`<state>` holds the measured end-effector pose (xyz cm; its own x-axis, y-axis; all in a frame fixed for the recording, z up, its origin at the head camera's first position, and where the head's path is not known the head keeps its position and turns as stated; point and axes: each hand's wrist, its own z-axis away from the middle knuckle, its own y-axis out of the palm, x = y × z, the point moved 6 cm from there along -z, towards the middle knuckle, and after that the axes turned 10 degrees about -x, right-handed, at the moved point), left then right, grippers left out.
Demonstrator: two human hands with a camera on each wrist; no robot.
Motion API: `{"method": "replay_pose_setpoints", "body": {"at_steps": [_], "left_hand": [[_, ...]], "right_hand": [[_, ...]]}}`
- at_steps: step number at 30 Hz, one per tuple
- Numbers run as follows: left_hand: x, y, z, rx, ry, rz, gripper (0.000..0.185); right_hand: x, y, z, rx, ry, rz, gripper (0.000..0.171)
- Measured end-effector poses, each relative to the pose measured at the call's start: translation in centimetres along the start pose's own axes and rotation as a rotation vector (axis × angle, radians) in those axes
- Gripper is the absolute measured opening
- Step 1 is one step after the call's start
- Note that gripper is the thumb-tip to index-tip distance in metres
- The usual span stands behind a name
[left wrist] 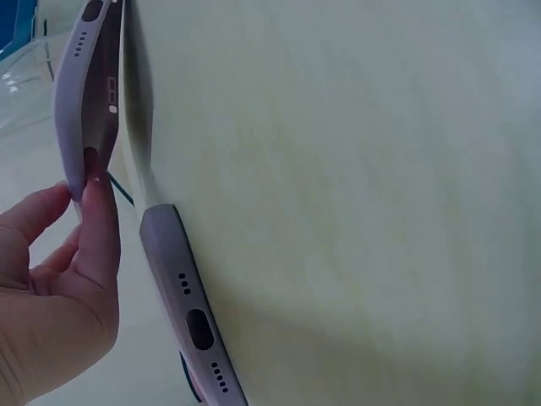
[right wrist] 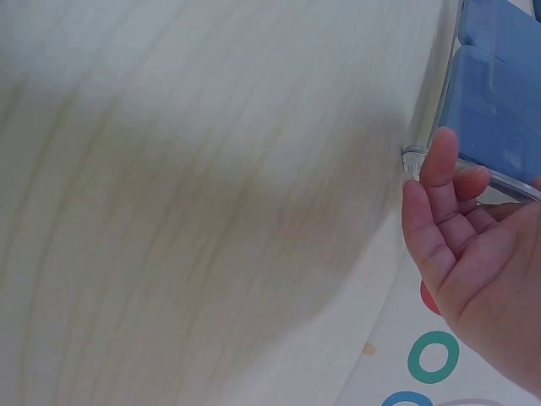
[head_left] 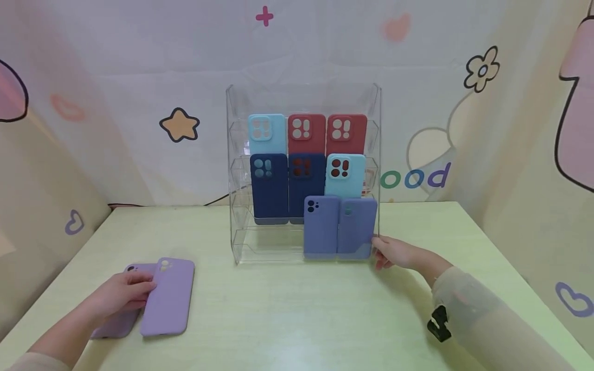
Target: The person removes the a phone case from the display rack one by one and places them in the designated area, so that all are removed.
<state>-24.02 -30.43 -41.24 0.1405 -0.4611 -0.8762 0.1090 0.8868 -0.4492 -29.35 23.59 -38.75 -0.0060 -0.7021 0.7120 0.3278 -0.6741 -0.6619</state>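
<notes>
My left hand (head_left: 122,293) pinches a lilac phone case (head_left: 169,299) by its left edge between thumb and fingers. Another lilac phone case (head_left: 118,324) lies on the table, partly hidden under that hand. Seen in the left wrist view, the held case (left wrist: 72,110) tilts up, and the lower case (left wrist: 190,313) shows its port cutouts. My right hand (head_left: 394,252) grips the lower right edge of a clear display rack (head_left: 269,252) with bent fingers. Beside its fingertips, two periwinkle phone cases (head_left: 357,226) stand in the bottom tier. The right wrist view shows the hand (right wrist: 473,254) at the rack's corner.
Light blue (head_left: 274,141) and red cases (head_left: 306,144) stand in the rack's upper tier. Below them are dark blue cases (head_left: 270,196) and one light blue case (head_left: 345,185). A printed curtain (head_left: 139,67) hangs behind and around the pale table (head_left: 278,319).
</notes>
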Motion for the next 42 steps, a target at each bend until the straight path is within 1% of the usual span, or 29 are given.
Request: {"method": "replay_pose_setpoints", "body": {"at_steps": [4,8,15,20,24,27,32,39,42], "left_hand": [[0.0,-0.1,-0.1,-0.027,0.002,-0.096,0.054],[-0.3,-0.3,-0.2,-0.075,0.012,-0.233,0.061],[-1.4,-0.6,-0.4,-0.162,0.119,-0.459,0.060],[-2.1,-0.5,-0.1,-0.198,0.151,-0.563,0.061],[-2.9,-0.3,0.3,-0.220,0.161,-0.628,0.060],[-3.3,-0.1,0.5,-0.224,0.156,-0.663,0.059],[-3.8,0.0,0.8,-0.227,0.167,-0.709,0.057],[-3.5,-0.1,1.2,-0.219,0.166,-0.721,0.054],[-3.3,0.0,1.1,-0.209,0.153,-0.727,0.054]], "right_hand": [[-0.1,0.0,-0.1,-0.004,0.009,-0.003,0.035],[-0.2,0.1,-0.1,-0.007,0.018,-0.004,0.035],[-0.2,0.2,-0.1,-0.008,0.015,-0.006,0.035],[0.0,0.1,-0.2,-0.014,0.006,-0.004,0.035],[0.1,0.0,-0.1,-0.013,0.004,-0.006,0.035],[0.1,0.0,-0.1,-0.010,0.006,0.000,0.035],[0.2,-0.1,0.0,-0.022,0.006,0.005,0.036],[0.1,0.1,0.0,-0.015,0.009,0.006,0.036],[0.2,0.1,0.0,-0.015,0.010,0.006,0.036]]}}
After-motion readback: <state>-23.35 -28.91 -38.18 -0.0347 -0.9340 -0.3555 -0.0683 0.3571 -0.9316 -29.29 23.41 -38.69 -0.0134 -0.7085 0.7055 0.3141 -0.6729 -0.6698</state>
